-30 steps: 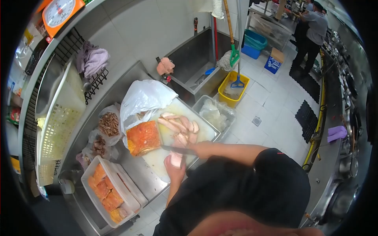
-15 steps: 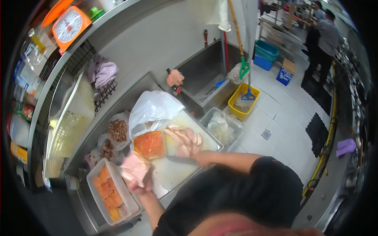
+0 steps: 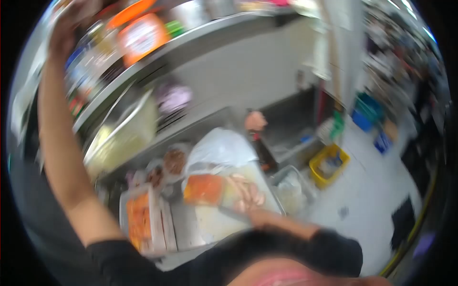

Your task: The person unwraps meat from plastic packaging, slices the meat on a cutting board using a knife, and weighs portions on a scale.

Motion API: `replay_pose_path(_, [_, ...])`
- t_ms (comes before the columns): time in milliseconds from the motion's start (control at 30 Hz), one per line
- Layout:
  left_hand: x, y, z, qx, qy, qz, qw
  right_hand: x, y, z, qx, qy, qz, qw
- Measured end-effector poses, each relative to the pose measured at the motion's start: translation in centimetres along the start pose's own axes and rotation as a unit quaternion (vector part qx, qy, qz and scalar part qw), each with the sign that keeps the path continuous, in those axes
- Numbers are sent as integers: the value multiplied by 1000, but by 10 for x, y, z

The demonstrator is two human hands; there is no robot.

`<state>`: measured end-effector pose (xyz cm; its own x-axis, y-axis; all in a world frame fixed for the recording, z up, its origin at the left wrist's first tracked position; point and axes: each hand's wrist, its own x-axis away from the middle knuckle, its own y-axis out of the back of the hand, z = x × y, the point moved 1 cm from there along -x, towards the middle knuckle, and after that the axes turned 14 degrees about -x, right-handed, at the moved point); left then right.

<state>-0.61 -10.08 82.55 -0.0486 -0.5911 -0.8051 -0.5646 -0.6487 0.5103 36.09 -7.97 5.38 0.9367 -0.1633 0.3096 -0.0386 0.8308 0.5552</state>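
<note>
My right hand (image 3: 260, 218) is closed around a knife (image 3: 234, 212), its blade lying low across the white cutting board (image 3: 217, 224). Just beyond the blade is a golden-orange slab (image 3: 204, 188) that looks like meat, with pale pink slices (image 3: 247, 190) to its right. A white plastic bag (image 3: 219, 150) is bunched behind the slab. My left arm stretches up to the top left, where my left hand (image 3: 67, 28) is raised by the shelf, its fingers smeared by motion. Below that arm sits a plastic container (image 3: 124, 209) of orange pieces (image 3: 139, 217).
The metal shelf (image 3: 191, 43) carries an orange scale (image 3: 142, 39) and jars. A pale plastic crate (image 3: 126, 128) leans below it. Bags of brown bits (image 3: 175, 161) lie behind the board. A sink (image 3: 291, 128), a plastic tub (image 3: 290, 190) and a yellow bucket (image 3: 329, 164) are rightward.
My left hand has gone from beside the container, where it held a pinkish piece, up to the shelf. The view has swung left and blurred. My right hand still holds the knife at the board.
</note>
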Motion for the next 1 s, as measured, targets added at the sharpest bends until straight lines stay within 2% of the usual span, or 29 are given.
replay_pose_path(33, [-26, -18, -17, -179, 16, 28, 983, 10, 4, 6, -37, -25, -45, 998])
replay_pose_path(67, [-51, -21, 3, -187, 12, -56, 981, 15, 8, 15, -42, -11, -46, 998])
replay_pose_path(100, [-62, -37, 11, -132, 25, -104, 985, 26, 22, 34, -39, 8, -36, 999])
replay_pose_path(133, [-90, -32, 28, -289, 28, -108, 951, 36, 46, 51, -37, -43, 60, 997])
replay_pose_path(167, [-97, -51, 23, -283, 18, -103, 954, 37, 49, 52, -40, -35, 63, 997])
replay_pose_path(233, [-94, -78, 19, -470, 21, -94, 877, 38, 47, 46, -40, -28, 58, 997])
replay_pose_path(267, [-102, -84, 24, -467, 17, -92, 879, 39, 46, 43, -43, -27, 58, 997])
replay_pose_path(333, [-122, -81, 39, -568, 36, -45, 821, 38, 44, 37, -49, -28, 58, 997])
replay_pose_path(467, [-168, -49, 97, -539, 23, -48, 840, 33, 45, 34, -57, -27, 62, 996])
replay_pose_path(533, [-168, -54, 101, -457, 117, 69, 879, 30, 47, 31, -60, -28, 64, 996])
replay_pose_path(633, [-156, -66, 108, -376, 165, 75, 909, 28, 51, 29, -60, -29, 67, 996])
replay_pose_path(733, [-137, -80, 93, -339, 211, 110, 910, 23, 48, 29, -68, -28, 69, 995])
replay_pose_path(867, [-123, -89, 97, -288, 228, 122, 922, 18, 47, 28, -68, -29, 71, 995])
replay_pose_path(900, [-123, -85, 96, -290, 233, 120, 921, 19, 46, 28, -68, -30, 74, 994])
replay_pose_path(967, [-119, -84, 82, -388, 263, 158, 869, 16, 45, 27, -63, -30, 75, 995])
replay_pose_path(1000, [-125, -79, 98, -376, 258, 142, 879, 16, 45, 27, -61, -28, 75, 995])
